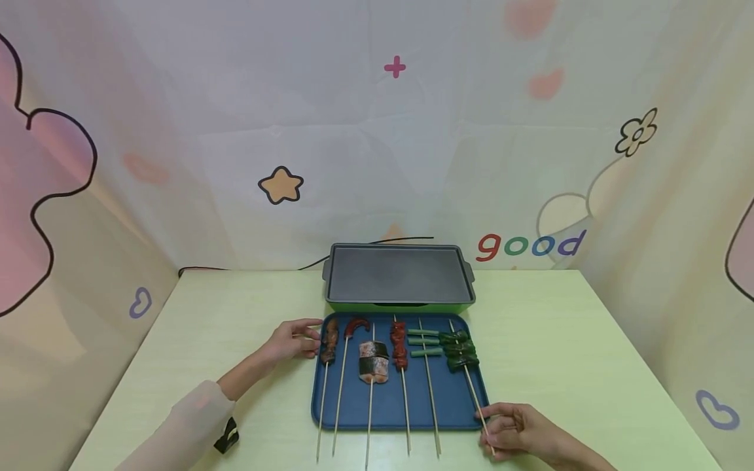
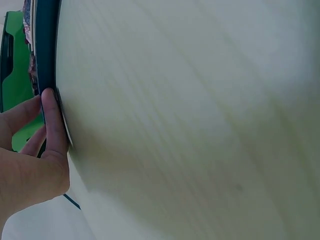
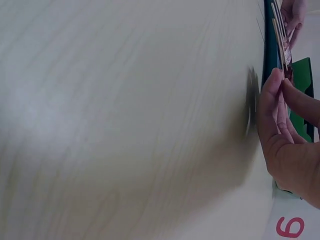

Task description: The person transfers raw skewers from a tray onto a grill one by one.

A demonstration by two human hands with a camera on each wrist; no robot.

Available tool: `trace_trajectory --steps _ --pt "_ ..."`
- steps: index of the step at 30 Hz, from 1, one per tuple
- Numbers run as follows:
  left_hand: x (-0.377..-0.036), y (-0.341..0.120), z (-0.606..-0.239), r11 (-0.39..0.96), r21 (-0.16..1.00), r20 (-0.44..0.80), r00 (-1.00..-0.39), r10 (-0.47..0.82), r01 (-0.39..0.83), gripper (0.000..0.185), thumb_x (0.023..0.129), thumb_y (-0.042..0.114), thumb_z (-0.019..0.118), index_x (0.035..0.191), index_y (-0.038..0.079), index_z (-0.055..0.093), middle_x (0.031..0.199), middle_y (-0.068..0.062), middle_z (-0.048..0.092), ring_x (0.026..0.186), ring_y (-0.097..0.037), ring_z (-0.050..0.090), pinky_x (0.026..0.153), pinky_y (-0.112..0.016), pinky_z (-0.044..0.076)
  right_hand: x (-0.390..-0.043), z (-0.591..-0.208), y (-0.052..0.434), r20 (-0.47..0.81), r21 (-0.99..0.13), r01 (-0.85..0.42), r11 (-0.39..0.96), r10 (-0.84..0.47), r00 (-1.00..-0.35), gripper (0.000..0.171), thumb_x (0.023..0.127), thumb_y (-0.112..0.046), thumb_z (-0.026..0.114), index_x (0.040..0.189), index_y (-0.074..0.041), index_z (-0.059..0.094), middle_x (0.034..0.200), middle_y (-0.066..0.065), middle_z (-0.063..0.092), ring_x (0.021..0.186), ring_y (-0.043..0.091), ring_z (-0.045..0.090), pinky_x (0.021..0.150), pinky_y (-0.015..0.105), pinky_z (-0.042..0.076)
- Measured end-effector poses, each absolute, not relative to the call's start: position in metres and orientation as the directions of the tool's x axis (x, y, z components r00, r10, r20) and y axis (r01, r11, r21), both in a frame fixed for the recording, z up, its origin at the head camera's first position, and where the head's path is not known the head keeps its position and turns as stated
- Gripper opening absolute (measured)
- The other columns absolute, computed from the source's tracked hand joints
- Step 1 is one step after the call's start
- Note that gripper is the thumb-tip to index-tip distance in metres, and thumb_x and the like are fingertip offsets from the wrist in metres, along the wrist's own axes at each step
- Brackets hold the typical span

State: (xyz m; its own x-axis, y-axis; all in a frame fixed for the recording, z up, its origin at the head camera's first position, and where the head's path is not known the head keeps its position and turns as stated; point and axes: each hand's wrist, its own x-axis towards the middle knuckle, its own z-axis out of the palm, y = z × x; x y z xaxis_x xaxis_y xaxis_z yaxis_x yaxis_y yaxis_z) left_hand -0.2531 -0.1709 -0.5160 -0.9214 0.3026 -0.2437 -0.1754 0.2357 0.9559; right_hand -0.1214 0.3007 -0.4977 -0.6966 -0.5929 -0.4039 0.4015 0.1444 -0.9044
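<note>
Nearest the camera, the low end of the leafy green skewer [image 1: 459, 350] is met by the right hand [image 1: 514, 430] at the near right corner of a blue tray [image 1: 453, 404]. Its fingers are bent and drawn together there, with the stick lying across them; whether stick, rim or both are grasped cannot be told. By the left hand [image 1: 291, 340], the tray's left rim is pinched near the far corner, with thumb and finger seen on either side in the left wrist view.

Beside the leafy skewer, five more are laid in a row on the tray: green stalks [image 1: 425, 342], red chunks [image 1: 398, 345], a pale block [image 1: 374, 350] wrapped in dark bands, a curled red piece [image 1: 357, 325] and brown meat [image 1: 330, 340]. The food is turned to the far side, and the stick ends are carried past the near rim.

Just beyond the tray, a green-bodied griddle [image 1: 400, 271] with a dark flat top is set on the pale table [image 1: 548, 340]. A small black-and-pale thing [image 1: 227, 436] is partly covered by the left sleeve [image 1: 188, 418]. Behind everything, a printed cloth [image 1: 353, 98] is hung, marked with a star and "good".
</note>
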Motion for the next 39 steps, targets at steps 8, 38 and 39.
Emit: trace_trajectory --steps 8,38,39 --pt "-0.253 -0.171 -0.514 0.217 0.96 -0.24 -0.918 0.316 -0.177 0.056 0.094 -0.008 0.063 0.147 -0.011 0.045 0.104 -0.012 0.068 0.077 -0.007 0.068 0.072 -0.023 0.062 -0.117 -0.502 0.308 -0.355 -0.922 0.373 0.1 -0.601 -0.716 0.051 0.1 -0.003 0.062 0.141 0.018 0.041 0.107 0.004 0.076 0.096 0.013 0.074 0.082 0.026 0.062" --pt "-0.251 -0.17 -0.514 0.224 0.957 -0.248 -0.92 0.303 -0.184 0.056 0.095 -0.007 0.063 0.148 -0.01 0.045 0.105 -0.013 0.067 0.077 -0.008 0.068 0.072 -0.023 0.062 -0.154 -0.492 0.277 -0.019 -0.995 -0.032 0.097 -0.485 -0.874 0.057 0.105 -0.008 0.055 0.15 0.017 0.032 0.112 0.002 0.066 0.1 0.005 0.067 0.086 0.018 0.058" --pt "-0.251 -0.17 -0.515 0.223 0.957 -0.248 -0.92 0.303 -0.185 0.056 0.095 -0.007 0.063 0.148 -0.01 0.045 0.105 -0.012 0.067 0.077 -0.008 0.068 0.072 -0.023 0.062 -0.158 -0.491 0.276 -0.032 -0.994 -0.021 0.106 -0.474 -0.88 0.058 0.105 -0.009 0.055 0.151 0.016 0.03 0.112 0.002 0.066 0.101 0.005 0.067 0.087 0.017 0.057"
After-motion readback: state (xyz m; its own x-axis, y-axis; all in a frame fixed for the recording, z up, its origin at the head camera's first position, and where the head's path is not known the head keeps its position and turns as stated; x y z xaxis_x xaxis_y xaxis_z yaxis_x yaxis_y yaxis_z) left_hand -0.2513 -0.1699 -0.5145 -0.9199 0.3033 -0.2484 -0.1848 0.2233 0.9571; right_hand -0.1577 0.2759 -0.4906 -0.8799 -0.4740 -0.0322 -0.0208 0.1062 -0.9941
